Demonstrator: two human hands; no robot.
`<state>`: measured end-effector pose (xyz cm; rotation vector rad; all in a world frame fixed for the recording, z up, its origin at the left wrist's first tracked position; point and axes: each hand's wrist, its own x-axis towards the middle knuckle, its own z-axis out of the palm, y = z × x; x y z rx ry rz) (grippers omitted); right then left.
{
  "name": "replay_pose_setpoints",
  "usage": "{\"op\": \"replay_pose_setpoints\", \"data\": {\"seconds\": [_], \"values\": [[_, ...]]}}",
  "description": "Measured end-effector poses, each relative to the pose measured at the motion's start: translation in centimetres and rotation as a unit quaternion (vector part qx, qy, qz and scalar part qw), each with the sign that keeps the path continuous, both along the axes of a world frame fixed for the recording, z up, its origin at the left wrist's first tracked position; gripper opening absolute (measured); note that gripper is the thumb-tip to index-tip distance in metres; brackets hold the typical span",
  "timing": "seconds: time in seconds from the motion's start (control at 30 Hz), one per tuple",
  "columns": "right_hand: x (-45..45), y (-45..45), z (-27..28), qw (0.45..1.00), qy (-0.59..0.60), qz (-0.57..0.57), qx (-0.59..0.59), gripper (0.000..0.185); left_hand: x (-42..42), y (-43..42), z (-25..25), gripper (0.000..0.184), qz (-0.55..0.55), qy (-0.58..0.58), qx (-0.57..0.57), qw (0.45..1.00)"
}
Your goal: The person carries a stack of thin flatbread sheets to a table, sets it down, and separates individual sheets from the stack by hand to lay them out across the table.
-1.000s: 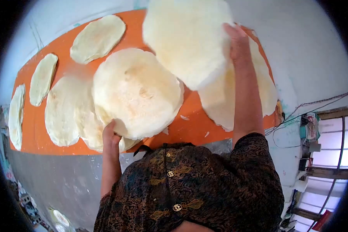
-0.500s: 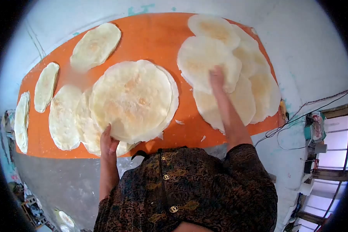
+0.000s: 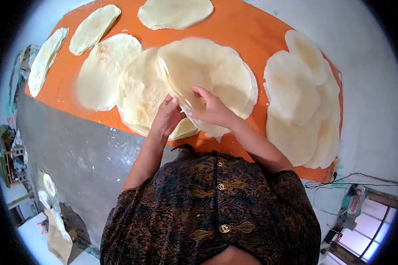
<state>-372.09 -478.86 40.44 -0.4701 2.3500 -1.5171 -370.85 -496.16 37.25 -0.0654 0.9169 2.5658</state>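
Thin round flatbreads lie in a stack point(image 3: 232, 73) near the middle of the orange table. My left hand point(image 3: 167, 117) pinches the lower left edge of a lifted flatbread point(image 3: 181, 66) at the top of this stack. Close beside it, my right hand point(image 3: 211, 108) touches the same lifted sheet with its thumb and fingers apart, palm side hidden. The lifted edge stands up in a fold. Just left of the hands is another pile point(image 3: 139, 90), partly under the stack.
Overlapping flatbreads point(image 3: 294, 92) cover the right end of the orange table point(image 3: 247, 26). More piles lie at the far edge point(image 3: 174, 13) and the left point(image 3: 95, 28). Cables point(image 3: 362, 183) run along the wall at right. A grey surface point(image 3: 84, 137) borders the table's near left side.
My right hand has come from the right-hand flatbreads to the middle stack, beside my left hand. An edge of the top flatbread is now raised. The view has shifted.
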Motion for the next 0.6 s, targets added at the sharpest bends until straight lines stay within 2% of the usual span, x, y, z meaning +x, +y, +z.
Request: {"op": "replay_pose_setpoints", "data": {"seconds": [0.03, 0.13, 0.23, 0.33, 0.43, 0.53, 0.57, 0.6], "values": [[-0.1, 0.2, 0.0, 0.999, -0.027, -0.005, -0.030, 0.073, 0.0, 0.1, 0.3, 0.046, -0.005, 0.006, -0.017, 1.000], [-0.2, 0.7, -0.3, 0.999, -0.001, -0.008, -0.052, 0.061, -0.3, 0.2, 0.6, 0.049, -0.003, 0.012, -0.022, 1.000], [0.3, 0.7, 1.0, 0.993, -0.064, -0.013, -0.102, 0.050, -0.4, 0.4, 0.5, 0.047, 0.009, 0.015, -0.040, 0.999], [0.7, 0.3, 0.8, 1.000, -0.002, -0.014, -0.018, 0.043, -0.4, 1.0, 1.1, 0.040, 0.031, -0.005, -0.125, 0.992], [1.9, -1.5, 1.5, 0.967, 0.176, -0.095, 0.155, 0.036, -0.3, 1.3, 0.5, 0.031, 0.058, -0.011, -0.176, 0.983], [1.1, -2.3, 1.4, 0.964, 0.120, -0.042, 0.234, 0.031, 0.0, 1.6, 0.3, 0.027, 0.109, -0.026, -0.254, 0.961], [0.3, -2.0, 1.9, 0.968, 0.059, -0.033, 0.241, 0.021, 0.2, 1.4, 0.6, 0.027, 0.120, -0.069, -0.268, 0.953], [-1.0, -1.3, 1.9, 0.973, 0.064, -0.046, 0.218, 0.020, 0.1, 1.0, -0.8, 0.029, 0.143, -0.076, -0.242, 0.957]]}}
